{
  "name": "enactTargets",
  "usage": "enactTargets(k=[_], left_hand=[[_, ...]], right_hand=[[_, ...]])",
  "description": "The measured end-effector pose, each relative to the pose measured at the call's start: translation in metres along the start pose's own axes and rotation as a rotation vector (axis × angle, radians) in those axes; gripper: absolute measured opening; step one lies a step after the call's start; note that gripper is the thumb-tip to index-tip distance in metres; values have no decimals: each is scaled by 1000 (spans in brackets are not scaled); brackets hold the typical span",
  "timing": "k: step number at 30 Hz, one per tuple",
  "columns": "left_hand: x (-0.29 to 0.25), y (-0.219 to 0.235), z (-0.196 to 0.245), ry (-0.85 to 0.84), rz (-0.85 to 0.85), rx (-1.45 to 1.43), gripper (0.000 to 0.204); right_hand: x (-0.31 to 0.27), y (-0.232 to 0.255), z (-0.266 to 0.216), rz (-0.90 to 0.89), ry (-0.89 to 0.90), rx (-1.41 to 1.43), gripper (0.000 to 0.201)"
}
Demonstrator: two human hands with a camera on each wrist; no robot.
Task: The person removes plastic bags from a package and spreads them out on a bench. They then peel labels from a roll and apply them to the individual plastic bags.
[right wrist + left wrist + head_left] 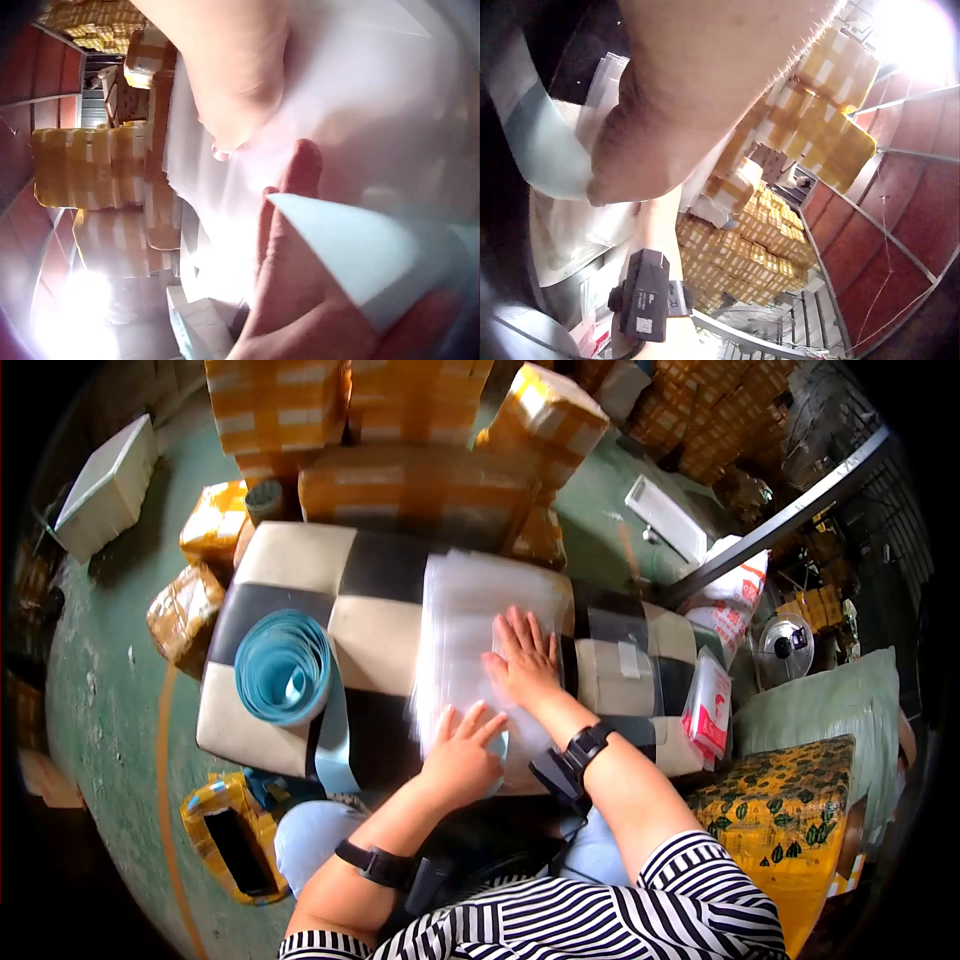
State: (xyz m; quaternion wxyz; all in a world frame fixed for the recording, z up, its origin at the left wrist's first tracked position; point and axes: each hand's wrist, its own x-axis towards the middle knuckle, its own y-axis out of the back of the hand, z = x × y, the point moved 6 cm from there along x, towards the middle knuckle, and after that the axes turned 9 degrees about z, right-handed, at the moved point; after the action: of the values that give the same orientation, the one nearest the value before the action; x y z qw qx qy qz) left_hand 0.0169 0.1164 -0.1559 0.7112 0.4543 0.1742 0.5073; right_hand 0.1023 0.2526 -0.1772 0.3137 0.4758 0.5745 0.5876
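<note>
A stack of translucent plastic sheets (455,610) lies on a black-and-cream checkered padded bench (375,630). My right hand (525,665) rests flat on the stack, fingers spread. Lower left, my left hand (460,760) has its fingertips on the stack's near edge. A light blue strip (360,247) crosses in front of the left fingers, held at the thumb side in the right wrist view. The strip's loose end shows just right of that hand in the head view. A coiled light blue roll (283,665) sits at the bench's left, its tail hanging toward the near edge.
A clear sheet (625,655) and a red-and-white packet (708,705) lie on the bench's right side. Taped cartons (410,490) are stacked behind it. A metal post (780,510) rises at the right. A phone (237,850) lies on a yellow-wrapped parcel lower left.
</note>
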Motion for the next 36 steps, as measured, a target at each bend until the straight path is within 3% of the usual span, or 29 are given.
enactTargets(k=[1, 2, 4, 6, 10, 12, 15, 18, 19, 25, 27, 30, 32, 34, 36], left_hand=[[-1, -3, 0, 7, -10, 12, 19], [-1, -6, -3, 16, -11, 33, 20], [-2, -9, -3, -6, 4, 81, 23], [-2, -9, -2, -18, -31, 94, 24], [-1, -8, -4, -19, -25, 67, 21], [-2, -10, -4, -21, -51, 52, 22], [1, -6, -1, -19, -71, 61, 23], [1, -6, 0, -14, -74, 67, 23], [0, -6, -1, -11, -73, 65, 23], [-1, -3, -2, -19, -39, 42, 23], [0, -6, -1, -35, -20, 34, 23], [1, -4, -1, -44, -13, 25, 22], [2, -4, -2, -32, -9, 11, 22], [2, -4, -3, -17, -3, -10, 22], [2, 0, -1, -12, -6, -13, 22]], right_hand=[[0, 4, 0, 22, 4, -13, 60], [-5, -5, -1, 111, 146, -108, 61], [-10, -8, -8, -28, 185, -33, 64], [-7, 0, -10, -28, 233, -34, 69], [-1, 28, 37, 373, -235, 117, 79], [-10, -7, 75, 215, -616, 191, 69], [-12, 1, 85, 270, -585, 359, 48], [-16, -15, 105, 242, -722, 586, 32], [-18, -14, 108, 314, -699, 547, 26], [-15, 30, 76, 260, -553, 372, 23], [-14, 19, 78, 243, -487, 380, 19], [-7, 27, 68, 454, -268, 309, 11], [-8, 59, 49, 629, -52, 60, 3], [-2, 57, 63, 589, -94, 329, 3], [-2, 37, 81, 454, -430, 826, 15]])
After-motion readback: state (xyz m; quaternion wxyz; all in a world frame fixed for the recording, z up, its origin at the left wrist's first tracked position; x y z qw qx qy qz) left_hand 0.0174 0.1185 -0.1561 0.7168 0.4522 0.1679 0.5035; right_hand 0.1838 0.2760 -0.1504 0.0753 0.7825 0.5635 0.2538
